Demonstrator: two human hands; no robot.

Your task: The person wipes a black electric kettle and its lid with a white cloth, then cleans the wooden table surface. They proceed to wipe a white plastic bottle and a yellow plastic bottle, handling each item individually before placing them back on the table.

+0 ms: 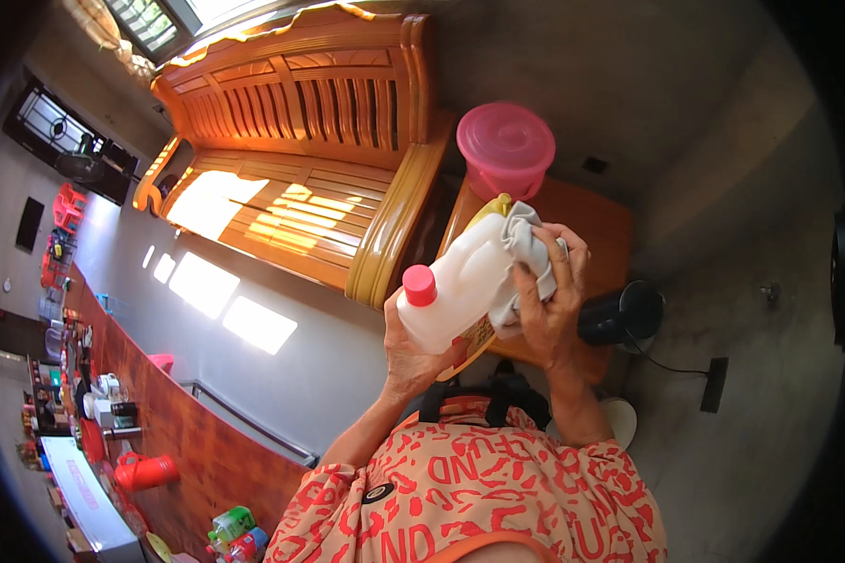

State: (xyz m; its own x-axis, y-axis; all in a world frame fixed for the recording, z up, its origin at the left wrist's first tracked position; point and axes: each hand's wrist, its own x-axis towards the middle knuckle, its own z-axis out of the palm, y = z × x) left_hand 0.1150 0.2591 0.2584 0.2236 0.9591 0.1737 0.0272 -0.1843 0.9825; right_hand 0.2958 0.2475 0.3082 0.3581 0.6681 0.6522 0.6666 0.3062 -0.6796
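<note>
A white plastic jug [463, 269] with a red screw cap [421, 284] is held tilted in front of me, its capped end toward the lower left. My left hand [415, 364] is closed round the underside near the cap; the jug hides part of its fingers. At the other end, my right hand [556, 296] grips a crumpled light grey cloth [530, 246] pressed against the jug. Behind the jug is a wooden side table [587, 220], with a pink lidded bucket [505, 141] at its far end. A yellow object [499, 205] is partly hidden beyond the jug.
A long wooden bench [291, 178] stands ahead to the left, sunlit in patches. A dark cylindrical container [622, 314] with a cord is at the right by the wall. The reddish counter [192, 422] on my left carries a red jug [145, 471], bottles [237, 535] and a white box [84, 497].
</note>
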